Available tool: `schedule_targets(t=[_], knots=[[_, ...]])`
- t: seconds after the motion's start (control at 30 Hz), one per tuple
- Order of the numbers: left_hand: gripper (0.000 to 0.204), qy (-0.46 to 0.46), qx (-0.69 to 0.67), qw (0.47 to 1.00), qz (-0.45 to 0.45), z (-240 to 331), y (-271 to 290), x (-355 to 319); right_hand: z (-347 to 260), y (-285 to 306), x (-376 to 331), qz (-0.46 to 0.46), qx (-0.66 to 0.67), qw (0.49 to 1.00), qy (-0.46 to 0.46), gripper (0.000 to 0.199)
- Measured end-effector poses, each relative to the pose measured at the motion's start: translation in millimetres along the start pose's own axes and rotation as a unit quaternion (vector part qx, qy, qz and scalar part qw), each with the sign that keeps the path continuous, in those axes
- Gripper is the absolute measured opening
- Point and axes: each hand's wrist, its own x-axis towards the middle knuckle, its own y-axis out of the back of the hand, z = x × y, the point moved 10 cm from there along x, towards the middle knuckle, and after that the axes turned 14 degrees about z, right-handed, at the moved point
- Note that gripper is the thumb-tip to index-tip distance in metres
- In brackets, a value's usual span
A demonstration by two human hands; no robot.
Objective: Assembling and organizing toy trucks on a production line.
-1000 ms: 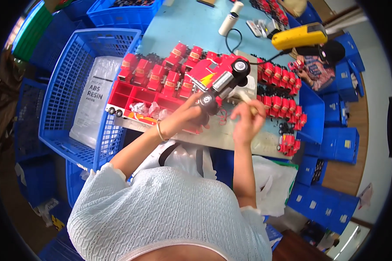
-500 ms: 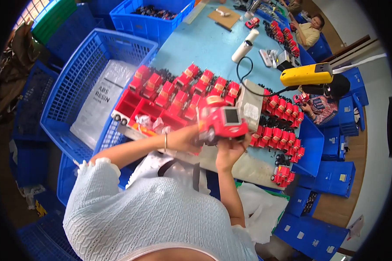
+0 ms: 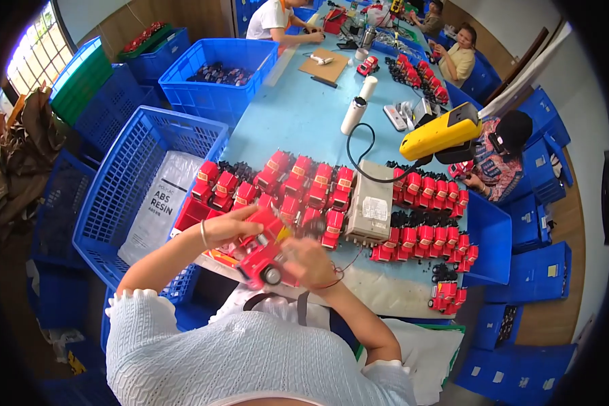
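- Shifted leftward in the last half second, from just beside the grey box (image 3: 369,181) to left of it: the red toy truck (image 3: 254,260), differently turned and held between the left hand (image 3: 229,228) and the right hand (image 3: 310,262), over the near edge of the tabletop (image 3: 267,111)
- Left hand: gripping the truck at its upper left; a firm, still hold here probably matters most, fingers kept clear of the wheels
- Right hand: fingers bent at the truck's right side, smeared by motion; whether it grips the truck or some small part, I cannot tell; working against the left hand's support should keep the truck from twisting
- Blue mesh basket (image 3: 195,141), left of the tabletop: a white printed bag (image 3: 159,203) lies in it
- Blue bin (image 3: 203,99), beyond the basket: many small dark parts (image 3: 220,73), too small to name
- Red toy trailer (image 3: 193,212): largely hidden by the left hand and truck, contents not readable
- Grey box: white label on top, contents hidden, red toy trucks (image 3: 426,235) in rows to either side; keeping the work clear of them would likely avoid knocks
- Deep blue bin (image 3: 490,237), at the tabletop's right edge: contents not discernible
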Motion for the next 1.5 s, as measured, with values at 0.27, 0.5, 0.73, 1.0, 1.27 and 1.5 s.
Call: schedule_targets(t=[0.27, 0.5, 0.73, 1.0, 1.27, 1.5], knots=[[0.057, -0.423, 0.34, 0.72, 0.433, 134.0, 134.0, 121.5, 188.4, 284.2, -222.6, 0.369, -0.374, 0.769, -0.363, 0.011], [0.068, -0.155, 0.563, 0.662, 0.47, 80.8, 188.7, 297.1, 204.3, 458.1, -494.4, 0.327, -0.601, 0.489, -0.541, 0.057], [0.085, 0.002, 0.577, 0.706, 0.41, 33.8, 196.8, 355.8, 227.9, 445.7, -504.3, 0.294, -0.589, 0.525, -0.54, 0.059], [0.093, -0.017, 0.512, 0.738, 0.44, 20.3, 213.0, 343.0, 242.0, 455.8, -494.1, 0.327, -0.521, 0.557, -0.558, 0.056], [0.082, -0.302, 0.486, 0.668, 0.476, 68.9, 159.5, 267.9, 103.6, 388.0, -360.0, 0.43, -0.518, 0.57, -0.471, 0.05], [0.092, -0.522, 0.397, 0.747, 0.111, 84.2, -163.0, 100.3, 58.4, 268.0, -209.3, 0.342, -0.325, 0.824, -0.312, 0.048]])
